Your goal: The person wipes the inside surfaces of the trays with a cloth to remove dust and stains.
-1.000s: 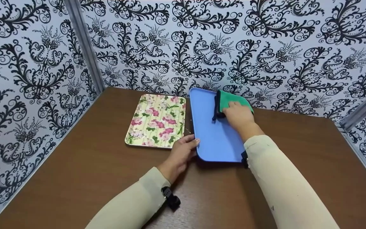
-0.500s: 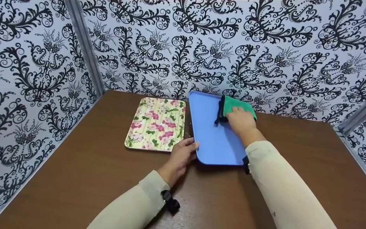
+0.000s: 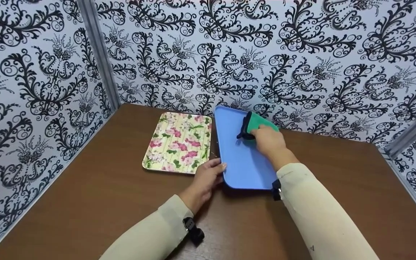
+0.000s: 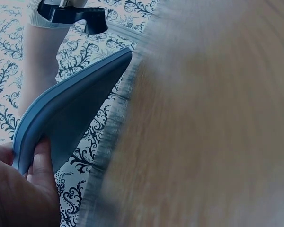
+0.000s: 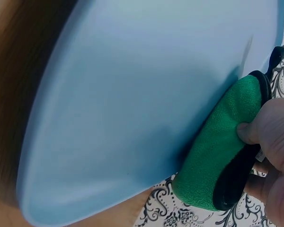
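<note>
My left hand (image 3: 205, 180) grips the near left edge of a blue tray (image 3: 242, 166), thumb on the rim and fingers underneath. In the left wrist view the tray's underside (image 4: 80, 113) is seen, tilted up off the table. My right hand (image 3: 270, 142) pinches a folded green cloth (image 3: 262, 123) with black edging and a black loop, against the tray's upper right part. In the right wrist view the thumb presses into the green cloth (image 5: 222, 142), which bears on the tray's inner face (image 5: 118, 94).
A tray with a pink flower pattern (image 3: 179, 144) lies flat on the brown table (image 3: 114, 202), just left of the blue tray. Black-and-white patterned walls (image 3: 164, 54) stand behind and at both sides, with grey strips at the corners.
My right hand first shifts slightly right with the cloth, then moves back left over the blue tray. The left hand keeps its hold on the tray's edge.
</note>
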`<state>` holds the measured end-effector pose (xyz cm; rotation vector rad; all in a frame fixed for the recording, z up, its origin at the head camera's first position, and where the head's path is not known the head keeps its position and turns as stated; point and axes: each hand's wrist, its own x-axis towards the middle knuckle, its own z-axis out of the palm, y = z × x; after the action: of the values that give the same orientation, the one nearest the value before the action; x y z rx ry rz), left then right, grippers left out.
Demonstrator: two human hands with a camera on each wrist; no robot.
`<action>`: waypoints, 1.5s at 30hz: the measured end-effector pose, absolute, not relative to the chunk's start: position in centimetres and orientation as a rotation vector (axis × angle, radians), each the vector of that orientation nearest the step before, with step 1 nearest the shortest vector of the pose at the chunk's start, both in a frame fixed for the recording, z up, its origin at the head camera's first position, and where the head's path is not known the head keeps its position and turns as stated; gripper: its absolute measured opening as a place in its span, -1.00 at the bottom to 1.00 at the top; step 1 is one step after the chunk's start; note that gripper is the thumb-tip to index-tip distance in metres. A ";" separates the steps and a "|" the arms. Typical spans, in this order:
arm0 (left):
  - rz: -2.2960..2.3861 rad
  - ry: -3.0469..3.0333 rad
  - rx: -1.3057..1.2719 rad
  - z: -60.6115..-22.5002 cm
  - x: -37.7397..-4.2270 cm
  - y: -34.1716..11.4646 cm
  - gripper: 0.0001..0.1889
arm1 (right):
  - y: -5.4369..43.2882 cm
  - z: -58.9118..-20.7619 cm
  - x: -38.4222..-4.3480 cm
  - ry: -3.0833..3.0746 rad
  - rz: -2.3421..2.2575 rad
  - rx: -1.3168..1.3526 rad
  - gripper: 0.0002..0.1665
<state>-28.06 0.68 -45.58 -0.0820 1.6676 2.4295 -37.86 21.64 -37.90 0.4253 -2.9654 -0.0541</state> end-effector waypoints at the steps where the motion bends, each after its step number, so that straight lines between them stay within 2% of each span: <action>1: 2.432 1.666 -0.084 -45.6 -28.1 0.7 -0.55 | 21.5 -37.9 -37.8 -2.962 -0.052 0.434 -0.72; 19: 2.432 1.685 -0.107 -46.0 -28.1 1.0 -0.52 | 19.0 -38.0 -37.6 -2.899 0.025 0.516 -0.48; 27: 2.448 1.639 -0.059 -45.8 -28.2 0.9 -0.60 | 17.7 -37.9 -37.3 -2.803 0.046 0.578 -0.57; 40: 2.423 1.675 -0.084 -45.7 -28.0 0.9 -0.56 | 16.4 -37.5 -37.3 -2.786 0.079 0.635 -0.52; 45: 2.411 1.690 -0.100 -45.8 -28.0 0.8 -0.54 | 16.2 -37.8 -37.5 -2.759 0.086 0.635 -0.59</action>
<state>-27.96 0.77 -45.77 -0.0996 1.6902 2.4109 -37.51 16.24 -37.85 0.6350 -2.7586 0.0864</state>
